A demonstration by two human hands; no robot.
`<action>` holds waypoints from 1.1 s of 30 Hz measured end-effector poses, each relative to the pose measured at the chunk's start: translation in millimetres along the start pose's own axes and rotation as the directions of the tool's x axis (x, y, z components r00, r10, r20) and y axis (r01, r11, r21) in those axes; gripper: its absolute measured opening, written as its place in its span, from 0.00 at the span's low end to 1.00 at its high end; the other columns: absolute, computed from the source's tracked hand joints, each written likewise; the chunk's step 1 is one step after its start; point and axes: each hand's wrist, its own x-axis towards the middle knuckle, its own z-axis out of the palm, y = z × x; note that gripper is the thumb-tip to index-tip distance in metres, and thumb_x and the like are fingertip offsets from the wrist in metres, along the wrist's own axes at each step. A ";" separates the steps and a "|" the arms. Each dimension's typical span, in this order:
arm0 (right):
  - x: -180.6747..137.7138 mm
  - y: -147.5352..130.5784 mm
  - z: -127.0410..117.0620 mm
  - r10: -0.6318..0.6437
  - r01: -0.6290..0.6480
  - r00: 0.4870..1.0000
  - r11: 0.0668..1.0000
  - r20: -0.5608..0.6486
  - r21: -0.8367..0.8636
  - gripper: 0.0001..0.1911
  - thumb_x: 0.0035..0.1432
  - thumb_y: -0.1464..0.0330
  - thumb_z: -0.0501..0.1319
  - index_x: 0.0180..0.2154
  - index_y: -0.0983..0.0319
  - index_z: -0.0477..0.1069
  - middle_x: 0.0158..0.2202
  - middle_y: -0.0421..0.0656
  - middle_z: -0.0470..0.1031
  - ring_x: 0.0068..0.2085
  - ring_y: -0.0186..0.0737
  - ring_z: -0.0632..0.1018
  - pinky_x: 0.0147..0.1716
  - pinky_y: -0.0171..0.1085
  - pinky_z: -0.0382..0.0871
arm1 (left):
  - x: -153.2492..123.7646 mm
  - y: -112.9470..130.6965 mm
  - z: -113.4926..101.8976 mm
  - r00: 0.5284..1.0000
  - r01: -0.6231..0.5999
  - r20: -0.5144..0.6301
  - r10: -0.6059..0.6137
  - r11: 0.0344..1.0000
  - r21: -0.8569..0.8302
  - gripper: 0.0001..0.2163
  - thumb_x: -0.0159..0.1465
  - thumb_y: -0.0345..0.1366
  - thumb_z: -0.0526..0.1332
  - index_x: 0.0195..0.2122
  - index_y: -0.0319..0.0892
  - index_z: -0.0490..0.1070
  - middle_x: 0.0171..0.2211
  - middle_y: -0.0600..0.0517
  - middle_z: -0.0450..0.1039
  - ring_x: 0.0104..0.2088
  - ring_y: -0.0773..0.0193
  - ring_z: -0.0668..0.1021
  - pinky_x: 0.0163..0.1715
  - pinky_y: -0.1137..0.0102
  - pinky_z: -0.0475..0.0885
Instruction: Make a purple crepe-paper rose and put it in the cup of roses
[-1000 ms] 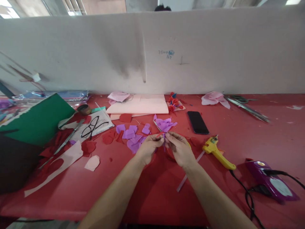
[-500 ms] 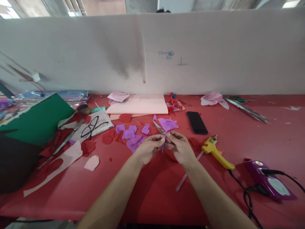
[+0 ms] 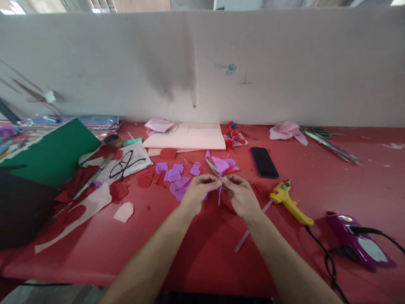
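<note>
My left hand [image 3: 200, 193] and my right hand [image 3: 239, 195] meet at the middle of the table with thumbs and fingertips pinched together. Between them they grip a narrow strip of purple crepe paper [image 3: 220, 197], whose lower end hangs below the fingers. Just beyond the fingertips shows a pointed metal blade [image 3: 212, 166], perhaps of scissors; whether it is held or lies on the table I cannot tell. Behind it is a larger purple paper piece [image 3: 225, 162] with a bit of red at its edge. Cut purple petals [image 3: 179, 185] lie left of my left hand.
On the right are a black phone [image 3: 264, 162], a yellow glue gun [image 3: 289, 202] with its cord, and a purple power box [image 3: 362, 240]. Glasses [image 3: 122, 165], tweezers [image 3: 93, 177] and pink paper scraps [image 3: 124, 212] lie left. A white partition [image 3: 126, 63] rises behind.
The view has tilted down slightly. My hands still pinch the purple strip, which now hangs a little longer beneath the fingers. A red edge now shows at the purple paper behind them.
</note>
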 end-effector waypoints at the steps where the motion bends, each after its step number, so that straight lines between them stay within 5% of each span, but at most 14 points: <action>1: -0.5 0.5 0.4 0.003 -0.003 1.000 1.000 -0.002 -0.001 0.12 0.33 0.65 0.74 0.20 0.60 0.73 0.21 0.36 0.71 0.25 0.31 0.70 0.29 0.34 0.65 | -0.1 0.3 0.1 1.000 0.008 0.001 -0.008 1.000 -0.016 0.09 0.44 0.37 0.72 0.23 0.39 0.75 0.24 0.53 0.73 0.28 0.69 0.72 0.35 0.72 0.66; 9: 0.9 1.1 -2.8 -0.008 0.008 0.999 1.000 0.039 -0.015 0.12 0.37 0.63 0.73 0.21 0.60 0.72 0.19 0.35 0.69 0.22 0.31 0.68 0.27 0.34 0.64 | -1.8 7.4 1.2 0.991 0.087 0.100 -0.084 0.996 -0.028 0.11 0.47 0.41 0.70 0.22 0.38 0.74 0.21 0.53 0.71 0.24 0.72 0.70 0.30 0.74 0.64; 18: -0.6 4.8 -2.9 -0.046 0.048 0.997 0.998 0.060 -0.036 0.07 0.39 0.67 0.72 0.26 0.57 0.77 0.26 0.37 0.77 0.30 0.35 0.75 0.38 0.37 0.68 | 2.6 -0.4 -4.0 0.996 -0.065 0.062 0.065 0.998 0.002 0.09 0.44 0.36 0.72 0.24 0.40 0.74 0.23 0.55 0.71 0.27 0.71 0.71 0.34 0.74 0.66; 25: 0.7 6.3 -8.3 -0.212 0.228 0.965 0.969 0.153 -0.097 0.08 0.42 0.66 0.71 0.29 0.56 0.78 0.32 0.40 0.79 0.36 0.42 0.77 0.41 0.43 0.70 | 3.2 -1.3 -4.2 0.968 -0.253 0.044 0.249 0.953 0.170 0.06 0.47 0.36 0.69 0.24 0.40 0.77 0.25 0.51 0.76 0.30 0.64 0.75 0.37 0.68 0.69; 33: -1.0 9.9 -13.3 -0.280 0.315 0.945 0.919 0.168 -0.239 0.11 0.45 0.65 0.70 0.35 0.56 0.77 0.39 0.40 0.78 0.40 0.41 0.76 0.44 0.40 0.69 | 2.6 -3.6 -0.8 0.961 -0.275 0.006 0.275 0.961 0.031 0.08 0.43 0.36 0.72 0.19 0.39 0.75 0.19 0.53 0.73 0.24 0.67 0.72 0.29 0.70 0.69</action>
